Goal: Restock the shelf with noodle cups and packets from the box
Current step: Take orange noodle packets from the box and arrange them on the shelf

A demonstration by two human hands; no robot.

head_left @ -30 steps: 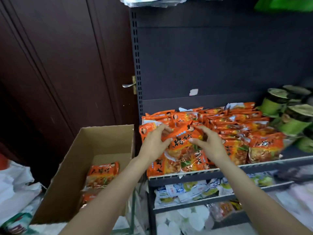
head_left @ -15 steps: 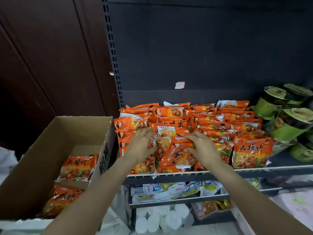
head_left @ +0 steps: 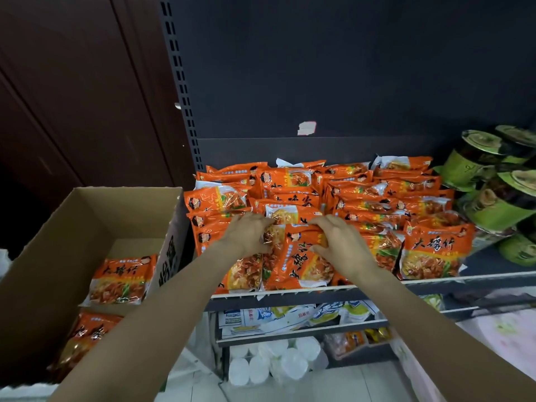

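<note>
I see both hands at the shelf [head_left: 319, 290] front, my left hand [head_left: 246, 235] and right hand [head_left: 339, 242] pinching one orange noodle packet [head_left: 298, 265] between them, left of the green noodle cups [head_left: 493, 195]

- Dark reddish-brown wood panelling [head_left: 72, 91] fills the left wall.
- A slotted metal upright [head_left: 180, 82] edges a dark grey back panel [head_left: 348, 68].
- A torn pale sticker [head_left: 306, 128] clings to that panel.
- Pale tiled floor [head_left: 333, 384] lies below.
</note>
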